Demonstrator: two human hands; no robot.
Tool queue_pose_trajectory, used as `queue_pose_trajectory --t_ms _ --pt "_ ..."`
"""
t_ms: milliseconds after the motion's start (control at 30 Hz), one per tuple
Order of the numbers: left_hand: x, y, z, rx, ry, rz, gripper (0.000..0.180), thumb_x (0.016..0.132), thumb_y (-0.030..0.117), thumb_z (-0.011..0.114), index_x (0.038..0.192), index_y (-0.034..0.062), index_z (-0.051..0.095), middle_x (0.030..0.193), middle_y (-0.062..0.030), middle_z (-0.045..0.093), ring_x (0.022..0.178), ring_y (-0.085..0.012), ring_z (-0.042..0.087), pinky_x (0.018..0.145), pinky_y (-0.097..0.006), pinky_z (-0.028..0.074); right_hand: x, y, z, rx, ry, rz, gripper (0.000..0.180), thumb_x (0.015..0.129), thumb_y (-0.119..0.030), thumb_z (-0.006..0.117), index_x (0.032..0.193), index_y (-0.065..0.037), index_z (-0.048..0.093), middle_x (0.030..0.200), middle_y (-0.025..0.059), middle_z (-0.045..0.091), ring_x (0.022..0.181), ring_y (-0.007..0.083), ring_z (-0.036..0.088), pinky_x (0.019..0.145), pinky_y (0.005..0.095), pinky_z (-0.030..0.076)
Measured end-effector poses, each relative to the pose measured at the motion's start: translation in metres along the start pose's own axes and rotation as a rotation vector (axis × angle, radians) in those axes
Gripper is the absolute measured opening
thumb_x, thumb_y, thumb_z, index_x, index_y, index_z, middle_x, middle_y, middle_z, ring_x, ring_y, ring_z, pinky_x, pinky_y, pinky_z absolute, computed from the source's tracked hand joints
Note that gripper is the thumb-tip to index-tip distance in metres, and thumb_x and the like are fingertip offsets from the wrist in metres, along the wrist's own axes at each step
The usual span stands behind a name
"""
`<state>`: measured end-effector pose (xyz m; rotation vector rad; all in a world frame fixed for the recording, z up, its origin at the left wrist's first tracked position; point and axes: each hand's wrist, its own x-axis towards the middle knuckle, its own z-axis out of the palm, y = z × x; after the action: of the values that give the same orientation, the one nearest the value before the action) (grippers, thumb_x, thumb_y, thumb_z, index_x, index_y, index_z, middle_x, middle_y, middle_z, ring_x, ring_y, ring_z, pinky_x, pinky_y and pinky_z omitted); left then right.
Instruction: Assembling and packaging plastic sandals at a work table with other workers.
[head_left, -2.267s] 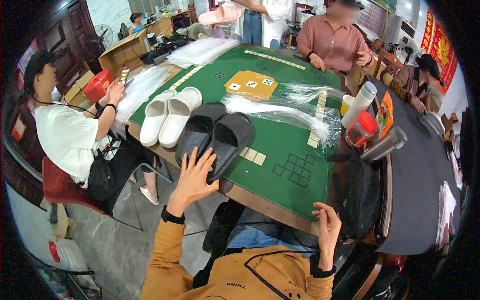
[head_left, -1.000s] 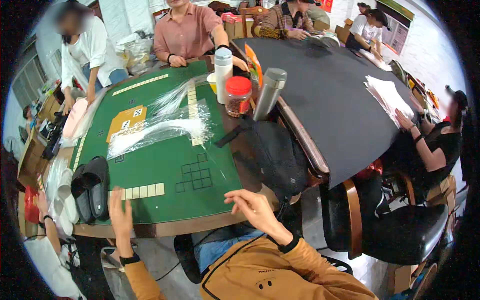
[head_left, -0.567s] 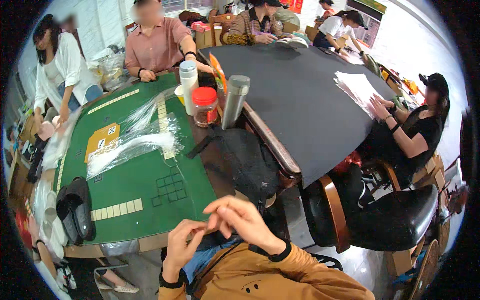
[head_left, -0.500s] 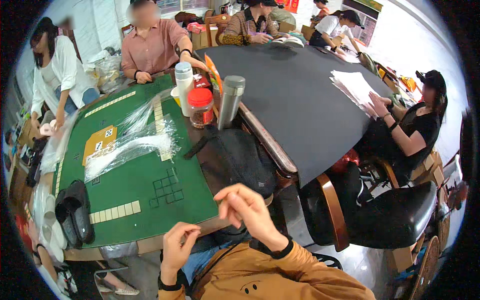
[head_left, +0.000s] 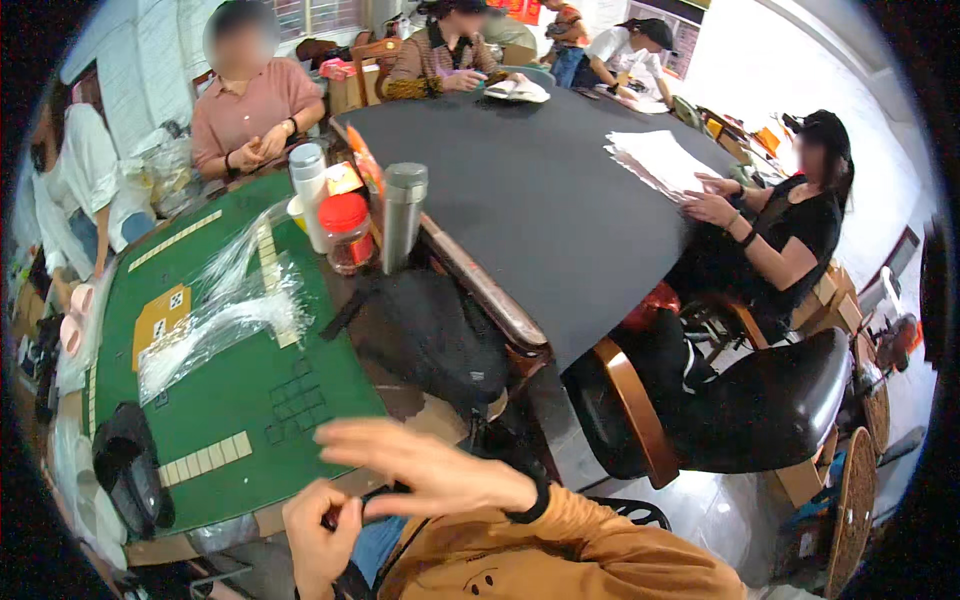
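Note:
My right hand (head_left: 425, 468) is stretched out flat, palm down and slightly blurred, in front of the green table's near edge. Just below it my left hand (head_left: 318, 535) has its fingers curled closed, beside the right thumb. A small dark spot shows between the left fingers; I cannot make out whether they hold anything. Both wrists wear black bands. A black backpack (head_left: 425, 335) lies beyond my right hand. Left of my hands, a pair of dark shoes (head_left: 135, 470) rests on the green mat (head_left: 290, 475). A clear plastic bag of thin white pieces (head_left: 215, 335) lies farther up the mat.
A grey steel flask (head_left: 403, 220), a red-lidded jar (head_left: 346, 235) and a white bottle (head_left: 309, 195) stand along the table's right edge. Beyond is a dark grey table (head_left: 530, 190) with white sheets (head_left: 655, 165). Several people work around. A black chair (head_left: 760, 410) stands at right.
My right hand has opened flat and moved left, above my left hand, whose fingers have closed. The person in pink has drawn a hand back from the orange package. The view has shifted.

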<state>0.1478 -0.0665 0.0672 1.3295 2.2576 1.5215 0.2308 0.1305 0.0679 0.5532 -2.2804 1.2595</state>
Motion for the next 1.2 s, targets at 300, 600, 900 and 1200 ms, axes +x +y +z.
queue_pose_trajectory --t_ms 300,600,900,1200 --pt "-0.005 0.017 -0.017 -0.258 0.009 -0.061 0.013 0.097 0.012 0.059 0.090 0.0006 0.060 0.084 -0.0096 0.059 0.073 -0.0160 0.054 0.067 -0.030 0.044 -0.007 0.006 0.009 0.124 -0.095 0.079 0.031 0.103 -0.019 0.050 0.126 -0.001 0.059 0.097 0.0143 0.061 0.092 0.0332 0.059 0.080 0.0407 0.049" --pt "0.030 -0.006 -0.032 -0.289 0.237 0.040 0.019 0.094 0.015 0.058 0.082 0.0024 0.049 0.091 -0.0125 0.057 0.069 -0.0145 0.054 0.060 -0.026 0.045 -0.009 0.009 -0.002 0.359 0.030 0.304 0.025 0.100 -0.011 0.051 0.119 -0.002 0.063 0.084 0.0078 0.064 0.070 0.0196 0.062 0.065 0.0354 0.051" --pt "0.093 -0.020 -0.040 -0.551 0.117 -0.012 0.011 0.095 0.007 0.058 0.086 0.0009 0.054 0.095 -0.0132 0.061 0.075 -0.0161 0.060 0.065 -0.029 0.051 -0.007 0.018 -0.013 -0.012 0.127 0.327 0.023 0.093 -0.005 0.060 0.115 -0.004 0.068 0.084 0.0107 0.059 0.079 0.0292 0.059 0.071 0.0379 0.048" --pt "0.138 -0.079 -0.025 -0.355 -0.123 -0.158 0.006 0.096 0.008 0.059 0.094 0.0025 0.059 0.088 -0.0054 0.064 0.077 -0.0107 0.062 0.068 -0.026 0.051 -0.013 0.051 -0.011 0.019 0.347 0.705 0.013 0.095 -0.011 0.063 0.102 0.000 0.066 0.078 0.0079 0.072 0.069 0.0107 0.069 0.061 0.0259 0.053"
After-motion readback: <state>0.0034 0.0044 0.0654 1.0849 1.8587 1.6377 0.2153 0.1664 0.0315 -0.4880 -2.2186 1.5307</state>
